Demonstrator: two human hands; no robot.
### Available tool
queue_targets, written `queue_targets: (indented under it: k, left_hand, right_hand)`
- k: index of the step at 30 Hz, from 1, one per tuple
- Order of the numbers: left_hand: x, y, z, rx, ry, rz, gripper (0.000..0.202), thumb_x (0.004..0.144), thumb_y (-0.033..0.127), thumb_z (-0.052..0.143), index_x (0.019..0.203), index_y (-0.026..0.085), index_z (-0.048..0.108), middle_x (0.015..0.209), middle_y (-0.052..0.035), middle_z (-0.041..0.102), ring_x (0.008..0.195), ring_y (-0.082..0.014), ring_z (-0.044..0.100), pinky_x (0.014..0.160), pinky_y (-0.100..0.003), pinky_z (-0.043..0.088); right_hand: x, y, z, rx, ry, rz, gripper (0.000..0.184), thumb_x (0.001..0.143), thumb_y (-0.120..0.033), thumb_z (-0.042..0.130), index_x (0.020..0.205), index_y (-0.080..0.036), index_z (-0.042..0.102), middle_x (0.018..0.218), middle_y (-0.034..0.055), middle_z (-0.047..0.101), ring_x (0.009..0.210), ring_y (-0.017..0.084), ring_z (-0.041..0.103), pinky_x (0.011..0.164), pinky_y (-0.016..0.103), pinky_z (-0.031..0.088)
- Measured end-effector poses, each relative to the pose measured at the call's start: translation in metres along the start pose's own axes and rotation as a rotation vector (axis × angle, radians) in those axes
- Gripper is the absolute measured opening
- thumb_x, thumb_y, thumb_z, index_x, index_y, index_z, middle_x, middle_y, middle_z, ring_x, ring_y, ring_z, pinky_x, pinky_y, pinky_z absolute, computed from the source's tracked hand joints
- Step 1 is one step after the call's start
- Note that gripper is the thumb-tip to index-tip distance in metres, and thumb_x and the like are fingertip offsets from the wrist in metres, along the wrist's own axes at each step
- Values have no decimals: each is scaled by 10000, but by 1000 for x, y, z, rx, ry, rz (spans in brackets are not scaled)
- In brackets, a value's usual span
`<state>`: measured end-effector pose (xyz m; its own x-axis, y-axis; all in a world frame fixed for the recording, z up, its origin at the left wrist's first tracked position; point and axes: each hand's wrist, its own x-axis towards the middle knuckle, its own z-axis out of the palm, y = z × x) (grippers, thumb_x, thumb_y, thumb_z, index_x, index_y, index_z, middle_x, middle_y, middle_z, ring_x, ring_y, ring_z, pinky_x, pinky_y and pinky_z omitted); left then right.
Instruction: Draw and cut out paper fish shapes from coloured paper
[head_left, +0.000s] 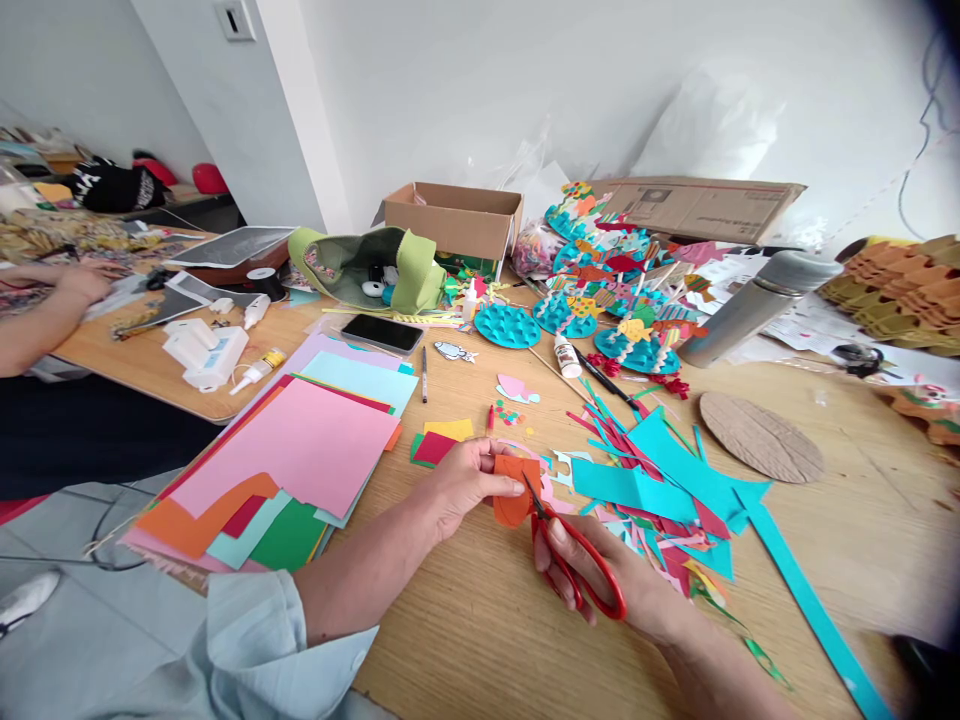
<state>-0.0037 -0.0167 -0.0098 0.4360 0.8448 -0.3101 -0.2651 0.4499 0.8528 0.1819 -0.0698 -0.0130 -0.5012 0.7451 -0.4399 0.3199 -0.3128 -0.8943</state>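
Between the thumb and fingers of my left hand (469, 483) is a small piece of orange paper (512, 508), with faint drawn lines on it. My right hand (592, 565) grips red-handled scissors (611, 590), whose dark blades reach onto the orange paper from the right. Just beyond my left hand lie small yellow, red and green paper squares (442, 443) and a red pen cap or marker (490, 418). Turquoise paper strips (637, 490) and many coloured scraps spread to the right of the scissors.
Stacked coloured sheets (300, 440) lie left, near a phone (382, 333) and a green bag (367, 265). Turquoise paper crafts (508, 326), a glue bottle (566, 357), a steel flask (757, 305) and a cardboard oval (761, 435) stand or lie beyond. Another person's arm (45, 310) rests far left.
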Motion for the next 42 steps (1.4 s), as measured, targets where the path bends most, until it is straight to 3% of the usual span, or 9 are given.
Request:
queue_targets:
  k: [9,27,42]
  left_hand:
    - [0,-1,0,11,0,-1,389,529,149,757,902,136,648,856,-44,687,775,-155,608,775,-284,428]
    - [-1,1,1,15,9,3,340,521,134,747,845,136,643,792,-22,672,728,-138,593,724,-262,413]
    - [1,-1,0,3,-5,4,375,527,146,754,889,138,656,851,-42,684,782,-159,609,773,-286,422]
  right_hand:
    - [-1,-5,4,-6,12,28,678,737,-849,334,734,-189,491,497,-54,450,384,66,393,384,198,335]
    - [-1,-1,1,-33,14,20,655,780,-809,340,745,-177,508,503,-44,474,386,66,415,383,193,341]
    - [1,1,1,-57,11,-30,627,819,-769,345,748,-169,515,483,-48,463,374,61,389,364,185,326]
